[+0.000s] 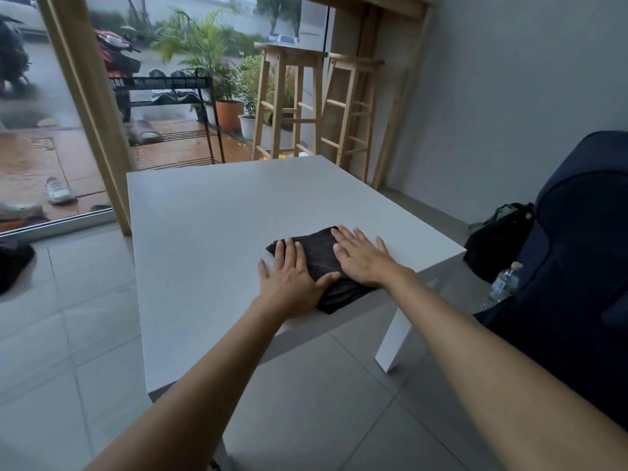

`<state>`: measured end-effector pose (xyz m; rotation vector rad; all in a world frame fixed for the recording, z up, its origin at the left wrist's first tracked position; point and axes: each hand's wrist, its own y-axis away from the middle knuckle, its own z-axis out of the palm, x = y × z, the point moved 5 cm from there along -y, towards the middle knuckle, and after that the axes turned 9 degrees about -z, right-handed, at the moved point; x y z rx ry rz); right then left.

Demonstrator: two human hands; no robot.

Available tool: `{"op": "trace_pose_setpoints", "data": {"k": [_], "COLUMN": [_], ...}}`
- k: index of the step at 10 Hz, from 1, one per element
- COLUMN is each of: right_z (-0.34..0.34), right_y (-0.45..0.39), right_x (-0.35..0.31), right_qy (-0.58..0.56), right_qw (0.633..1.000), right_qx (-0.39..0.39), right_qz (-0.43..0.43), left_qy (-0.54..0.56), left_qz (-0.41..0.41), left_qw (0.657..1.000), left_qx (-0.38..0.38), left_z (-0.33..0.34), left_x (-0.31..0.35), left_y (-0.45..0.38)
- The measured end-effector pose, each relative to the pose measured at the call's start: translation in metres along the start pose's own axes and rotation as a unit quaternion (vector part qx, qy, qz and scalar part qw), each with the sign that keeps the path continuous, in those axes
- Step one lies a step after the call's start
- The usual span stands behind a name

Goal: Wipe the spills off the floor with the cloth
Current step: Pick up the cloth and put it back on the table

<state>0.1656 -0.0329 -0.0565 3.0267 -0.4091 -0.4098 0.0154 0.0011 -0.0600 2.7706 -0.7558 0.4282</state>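
Note:
A dark folded cloth [321,258] lies near the front right edge of a low white table [210,239]. My left hand [292,278] rests flat on the cloth's left side, fingers spread, thumb across its near part. My right hand [362,256] lies flat on its right side, fingers apart. Neither hand grips the cloth. The grey tiled floor [68,334] surrounds the table; no spill shows on it.
A dark blue armchair [577,266] stands at the right with a water bottle [504,283] and a dark bag [499,239] beside it. Two wooden stools [319,107] stand behind the table. A glass door [44,113] is at the left, and a dark item [13,263] lies on the floor.

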Motion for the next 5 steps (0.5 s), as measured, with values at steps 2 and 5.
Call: {"op": "trace_pose_setpoints", "data": {"k": [2, 5], "right_z": [0.003, -0.007], "right_y": [0.002, 0.017], "right_x": [0.0, -0.006], "right_qy": [0.009, -0.065], "right_qw": [1.0, 0.997], "right_qx": [0.01, 0.05], "right_qz": [0.017, 0.016], "left_qy": [-0.028, 0.054], "left_qz": [0.008, 0.023], "left_qw": [0.998, 0.997], "left_qx": [-0.056, 0.04], "left_z": [-0.006, -0.006], "left_x": [-0.005, -0.012], "left_y": [0.004, 0.018]}}
